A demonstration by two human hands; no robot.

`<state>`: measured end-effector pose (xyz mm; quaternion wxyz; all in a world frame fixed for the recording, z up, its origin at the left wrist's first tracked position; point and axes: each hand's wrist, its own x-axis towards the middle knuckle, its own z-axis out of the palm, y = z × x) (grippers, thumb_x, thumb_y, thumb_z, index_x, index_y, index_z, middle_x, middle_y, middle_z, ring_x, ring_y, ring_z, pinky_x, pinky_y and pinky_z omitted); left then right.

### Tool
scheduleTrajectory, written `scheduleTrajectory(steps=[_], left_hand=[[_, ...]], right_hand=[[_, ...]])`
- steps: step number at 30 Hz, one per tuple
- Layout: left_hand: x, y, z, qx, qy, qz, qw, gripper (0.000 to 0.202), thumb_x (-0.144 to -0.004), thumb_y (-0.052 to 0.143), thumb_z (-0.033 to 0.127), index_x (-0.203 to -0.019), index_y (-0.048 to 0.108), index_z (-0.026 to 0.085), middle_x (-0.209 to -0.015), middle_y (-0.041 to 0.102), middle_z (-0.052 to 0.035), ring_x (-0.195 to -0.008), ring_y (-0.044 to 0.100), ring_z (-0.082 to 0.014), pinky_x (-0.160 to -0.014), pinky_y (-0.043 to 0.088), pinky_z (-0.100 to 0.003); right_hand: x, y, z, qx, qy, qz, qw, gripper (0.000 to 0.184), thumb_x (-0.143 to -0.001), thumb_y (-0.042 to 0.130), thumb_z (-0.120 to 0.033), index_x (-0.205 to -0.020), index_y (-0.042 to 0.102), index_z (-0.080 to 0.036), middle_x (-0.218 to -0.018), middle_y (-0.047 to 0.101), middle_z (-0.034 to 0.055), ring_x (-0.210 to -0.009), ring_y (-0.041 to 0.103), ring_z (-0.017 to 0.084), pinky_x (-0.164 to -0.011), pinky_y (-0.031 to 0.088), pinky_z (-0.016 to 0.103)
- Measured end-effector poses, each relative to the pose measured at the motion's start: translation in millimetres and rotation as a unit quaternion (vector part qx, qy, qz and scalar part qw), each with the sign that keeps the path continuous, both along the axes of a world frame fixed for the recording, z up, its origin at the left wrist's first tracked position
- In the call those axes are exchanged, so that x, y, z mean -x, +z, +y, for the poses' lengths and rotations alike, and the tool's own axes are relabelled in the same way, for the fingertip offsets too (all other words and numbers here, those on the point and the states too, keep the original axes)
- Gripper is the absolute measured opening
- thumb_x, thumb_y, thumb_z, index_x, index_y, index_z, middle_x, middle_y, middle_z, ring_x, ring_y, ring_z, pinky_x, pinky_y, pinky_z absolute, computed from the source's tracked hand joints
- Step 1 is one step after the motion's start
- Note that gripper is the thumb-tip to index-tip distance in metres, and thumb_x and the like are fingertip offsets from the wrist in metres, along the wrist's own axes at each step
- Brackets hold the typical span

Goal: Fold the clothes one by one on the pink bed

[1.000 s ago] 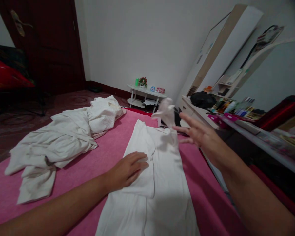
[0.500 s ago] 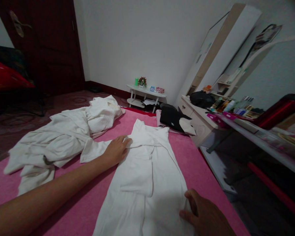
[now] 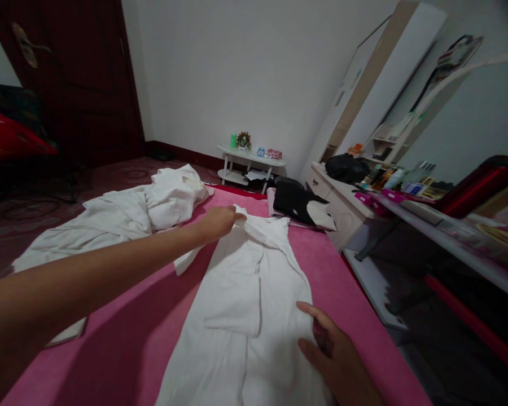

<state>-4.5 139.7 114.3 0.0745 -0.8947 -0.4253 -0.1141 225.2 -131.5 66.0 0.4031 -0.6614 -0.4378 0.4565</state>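
Plain white garment [image 3: 254, 293], pink bed cover [image 3: 127, 349], white crumpled robe [image 3: 127, 217], black bag [image 3: 294, 202], dark red door [image 3: 76, 73]

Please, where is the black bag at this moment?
In the head view the black bag lies at the far right corner of the pink bed, just beyond the top of the flat white garment and beside the white dresser.

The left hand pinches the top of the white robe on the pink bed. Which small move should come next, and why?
Probably the left hand should draw the pinched collar fold across the white robe, toward its middle. The cloth is already lifted there, and the right hand lies flat on the robe's near right edge, so it should not slide on the pink bed.
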Motion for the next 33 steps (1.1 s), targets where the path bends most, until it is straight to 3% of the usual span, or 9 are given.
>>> scheduleTrajectory(steps=[3, 6, 11, 15, 17, 20, 23, 27, 33], left_hand=[[-9, 35.1, 12, -0.041, 0.006, -0.047, 0.998, 0.046, -0.092, 0.038, 0.015, -0.129, 0.058, 0.032, -0.104, 0.063, -0.0082, -0.093, 0.063, -0.0242, -0.077, 0.044, -0.032], [-10, 63.1, 20, -0.069, 0.017, -0.086, 0.994, 0.044, -0.092, 0.039, 0.016, -0.128, 0.059, 0.031, -0.107, 0.062, -0.0072, -0.098, 0.061, -0.0241, -0.08, 0.043, -0.032], [11, 75.9, 34, -0.088, 0.058, -0.1, 0.989, 0.041, -0.093, 0.039, 0.018, -0.125, 0.062, 0.03, -0.109, 0.061, -0.0062, -0.101, 0.059, -0.0237, -0.084, 0.042, -0.032], [41, 52.1, 47, -0.065, 0.091, -0.042, 0.993, 0.037, -0.089, 0.045, 0.017, -0.116, 0.068, 0.025, -0.113, 0.059, -0.0101, -0.103, 0.058, -0.0265, -0.086, 0.043, -0.035], [48, 33.8, 46, -0.05, 0.098, -0.003, 0.994, 0.036, -0.084, 0.048, 0.013, -0.112, 0.07, 0.022, -0.118, 0.056, -0.0124, -0.109, 0.054, -0.0287, -0.089, 0.043, -0.037], [37, 5.2, 23, -0.038, 0.042, -0.012, 0.998, 0.041, -0.081, 0.048, 0.008, -0.115, 0.068, 0.021, -0.129, 0.052, -0.012, -0.119, 0.048, -0.0279, -0.097, 0.041, -0.04], [7, -22.1, -23, -0.001, -0.1, -0.075, 0.992, 0.034, -0.088, 0.05, 0.022, -0.119, 0.064, 0.022, -0.135, 0.05, -0.0112, -0.119, 0.05, -0.026, -0.103, 0.039, -0.042], [-25, -56.7, -77, 0.075, -0.205, -0.111, 0.969, 0.055, -0.087, 0.051, 0.054, -0.132, 0.053, 0.022, -0.141, 0.045, -0.0155, -0.133, 0.038, -0.0343, -0.108, 0.03, -0.057], [-29, -88.3, -93, 0.125, -0.18, -0.14, 0.965, 0.058, -0.088, 0.05, 0.054, -0.137, 0.046, 0.024, -0.15, 0.035, -0.0148, -0.14, 0.027, -0.0346, -0.11, 0.024, -0.06]], right_hand=[[16, 17.0, 3, -0.006, 0.037, -0.007, 0.999, 0.065, -0.077, 0.062, -0.044, -0.135, 0.047, -0.018, -0.088, 0.07, 0.0046, -0.079, 0.067, 0.021, -0.068, 0.053, 0.03], [30, 20.5, 7, -0.042, 0.077, -0.039, 0.995, 0.055, -0.079, 0.06, -0.039, -0.13, 0.052, -0.022, -0.1, 0.067, 0.0063, -0.08, 0.066, 0.02, -0.065, 0.052, 0.028], [48, 10.4, 15, -0.107, 0.147, -0.119, 0.976, 0.05, -0.076, 0.058, -0.024, -0.126, 0.056, -0.024, -0.135, 0.049, 0.0098, -0.086, 0.062, 0.017, -0.075, 0.052, 0.029], [59, 3.8, 17, -0.088, 0.269, -0.102, 0.954, 0.068, -0.07, 0.062, -0.021, -0.136, 0.046, -0.022, -0.128, 0.055, 0.0115, -0.068, 0.059, 0.012, -0.06, 0.049, 0.024], [60, 2.8, 22, -0.108, 0.283, -0.095, 0.948, 0.061, -0.07, 0.062, -0.02, -0.131, 0.052, -0.022, -0.12, 0.06, 0.0089, -0.066, 0.059, 0.011, -0.058, 0.047, 0.023], [52, 4.7, 49, -0.181, 0.202, -0.124, 0.955, 0.027, -0.078, 0.056, -0.02, -0.103, 0.067, -0.02, -0.1, 0.066, 0.0056, -0.068, 0.061, 0.013, -0.061, 0.048, 0.024], [33, 4.8, 99, -0.275, 0.094, -0.192, 0.938, 0.02, -0.084, 0.049, -0.022, -0.09, 0.067, -0.018, -0.095, 0.067, 0.0075, -0.086, 0.063, 0.018, -0.076, 0.05, 0.029], [4, -10.7, 175, -0.32, 0.059, -0.315, 0.891, 0.033, -0.088, 0.044, -0.024, -0.111, 0.064, -0.014, -0.117, 0.064, 0.0131, -0.111, 0.057, 0.022, -0.1, 0.042, 0.037], [-12, -39.7, 251, -0.191, 0.144, -0.492, 0.837, 0.055, -0.097, 0.032, -0.039, -0.145, 0.034, -0.012, -0.153, 0.03, 0.0138, -0.143, 0.023, 0.026, -0.113, 0.023, 0.046]])
